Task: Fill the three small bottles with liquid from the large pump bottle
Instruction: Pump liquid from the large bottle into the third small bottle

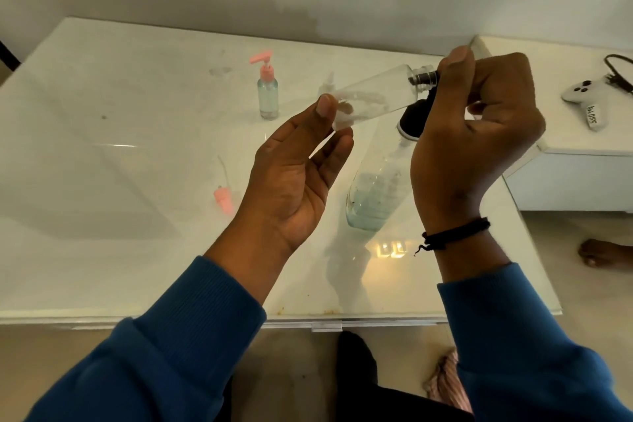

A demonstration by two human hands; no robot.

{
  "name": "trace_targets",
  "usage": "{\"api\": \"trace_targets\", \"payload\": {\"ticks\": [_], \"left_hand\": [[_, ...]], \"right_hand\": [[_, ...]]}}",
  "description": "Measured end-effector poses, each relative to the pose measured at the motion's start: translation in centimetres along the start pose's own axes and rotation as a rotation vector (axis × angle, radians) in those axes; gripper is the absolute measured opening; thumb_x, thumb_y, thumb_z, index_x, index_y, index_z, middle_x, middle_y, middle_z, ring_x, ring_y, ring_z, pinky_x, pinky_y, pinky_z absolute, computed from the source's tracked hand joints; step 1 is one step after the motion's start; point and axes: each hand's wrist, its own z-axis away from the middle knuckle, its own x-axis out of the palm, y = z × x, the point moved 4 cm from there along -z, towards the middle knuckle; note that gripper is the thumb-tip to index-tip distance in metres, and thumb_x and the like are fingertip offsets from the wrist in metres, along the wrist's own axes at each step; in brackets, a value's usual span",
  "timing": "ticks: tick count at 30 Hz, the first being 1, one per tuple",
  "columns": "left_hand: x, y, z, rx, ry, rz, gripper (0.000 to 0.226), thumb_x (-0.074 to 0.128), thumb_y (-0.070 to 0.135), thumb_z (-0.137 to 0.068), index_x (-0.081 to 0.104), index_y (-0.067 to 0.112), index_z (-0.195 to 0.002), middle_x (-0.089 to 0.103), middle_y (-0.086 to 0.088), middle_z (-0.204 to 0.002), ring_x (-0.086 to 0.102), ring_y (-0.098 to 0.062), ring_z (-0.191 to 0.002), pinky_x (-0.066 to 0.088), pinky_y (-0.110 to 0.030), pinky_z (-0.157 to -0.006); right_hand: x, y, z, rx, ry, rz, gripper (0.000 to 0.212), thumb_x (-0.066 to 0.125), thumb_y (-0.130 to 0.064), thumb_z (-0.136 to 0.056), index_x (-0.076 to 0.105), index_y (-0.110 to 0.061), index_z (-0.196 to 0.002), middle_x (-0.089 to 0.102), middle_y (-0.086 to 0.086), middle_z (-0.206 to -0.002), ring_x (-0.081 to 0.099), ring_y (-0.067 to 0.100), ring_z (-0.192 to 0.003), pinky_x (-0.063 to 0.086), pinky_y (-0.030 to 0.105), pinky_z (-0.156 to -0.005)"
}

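My left hand [298, 168] pinches the base of a small clear bottle [376, 92], held tilted above the table with its open neck pointing right. My right hand [479, 120] grips the black nozzle [424, 78] of the large pump bottle [373, 195], and the nozzle sits at the small bottle's mouth. The large bottle is leaning, with bluish liquid in its lower part. A small bottle with a pink pump [268, 92] stands further back, holding liquid. Another small bottle with a white top [327, 84] is partly hidden behind the held one. A loose pink pump cap [223, 197] lies on the table.
The white table [120, 181] has its front edge close to me. To the right, a lower white unit [582, 147] carries a white game controller [585, 96] and a black cable [616, 72]. A bare foot [599, 252] is on the floor at right.
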Motion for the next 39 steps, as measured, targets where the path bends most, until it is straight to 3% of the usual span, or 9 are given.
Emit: {"api": "trace_targets", "payload": {"ticks": [8, 14, 18, 21, 29, 35, 39], "left_hand": [[0.01, 0.06, 0.0, -0.004, -0.004, 0.0, 0.031, 0.072, 0.02, -0.071, 0.071, 0.011, -0.1, 0.075, -0.004, -0.1, 0.072, -0.011, -0.081, 0.058, -0.02, -0.068], [-0.12, -0.15, 0.08, 0.002, 0.01, 0.012, 0.022, 0.072, 0.017, -0.07, 0.073, 0.012, -0.091, 0.075, -0.003, -0.094, 0.073, -0.011, -0.08, 0.058, -0.02, -0.066], [-0.09, -0.06, -0.04, -0.009, -0.002, 0.005, 0.033, 0.073, 0.02, -0.069, 0.071, 0.01, -0.1, 0.074, -0.006, -0.105, 0.072, -0.012, -0.083, 0.059, -0.021, -0.068], [-0.15, -0.11, -0.1, -0.005, 0.008, 0.016, 0.031, 0.073, 0.019, -0.069, 0.071, 0.01, -0.099, 0.074, -0.006, -0.104, 0.073, -0.012, -0.084, 0.059, -0.021, -0.068], [-0.06, -0.13, -0.05, -0.007, -0.006, 0.003, 0.031, 0.073, 0.02, -0.07, 0.071, 0.01, -0.1, 0.074, -0.005, -0.101, 0.072, -0.012, -0.083, 0.058, -0.021, -0.068], [-0.04, -0.12, 0.02, -0.007, -0.002, 0.026, 0.027, 0.073, 0.018, -0.07, 0.072, 0.01, -0.096, 0.076, -0.004, -0.098, 0.073, -0.012, -0.083, 0.059, -0.021, -0.067], [0.01, -0.04, -0.07, -0.011, -0.013, 0.021, 0.035, 0.073, 0.02, -0.07, 0.07, 0.009, -0.103, 0.074, -0.008, -0.106, 0.073, -0.014, -0.087, 0.059, -0.022, -0.068]], "right_hand": [[0.09, 0.06, -0.12, -0.011, -0.001, 0.012, 0.035, 0.061, -0.008, -0.097, 0.056, -0.004, -0.063, 0.052, 0.011, -0.062, 0.044, 0.022, -0.064, 0.033, 0.022, -0.062], [-0.09, 0.46, 0.68, 0.008, -0.003, -0.009, 0.035, 0.061, -0.004, -0.097, 0.055, -0.006, -0.063, 0.052, 0.014, -0.062, 0.042, 0.014, -0.066, 0.033, 0.019, -0.063], [0.06, 0.06, -0.05, -0.001, 0.003, -0.003, 0.034, 0.061, -0.008, -0.097, 0.055, -0.007, -0.063, 0.052, 0.012, -0.062, 0.044, 0.019, -0.064, 0.031, 0.015, -0.063], [0.03, 0.17, 0.29, 0.006, 0.001, -0.017, 0.035, 0.061, -0.006, -0.097, 0.056, -0.004, -0.063, 0.053, 0.014, -0.062, 0.043, 0.013, -0.066, 0.032, 0.013, -0.065], [0.18, -0.36, -0.15, -0.003, 0.015, -0.02, 0.031, 0.061, -0.007, -0.096, 0.051, -0.016, -0.068, 0.048, 0.003, -0.065, 0.042, 0.014, -0.064, 0.032, 0.013, -0.063], [0.02, 0.31, 0.61, -0.003, 0.002, -0.041, 0.033, 0.062, -0.003, -0.097, 0.054, -0.009, -0.065, 0.049, 0.007, -0.063, 0.04, 0.006, -0.067, 0.034, 0.016, -0.064], [0.23, -0.35, -0.04, -0.021, 0.014, -0.014, 0.032, 0.062, -0.007, -0.097, 0.051, -0.017, -0.069, 0.046, -0.003, -0.065, 0.04, 0.008, -0.065, 0.033, 0.016, -0.063]]}}
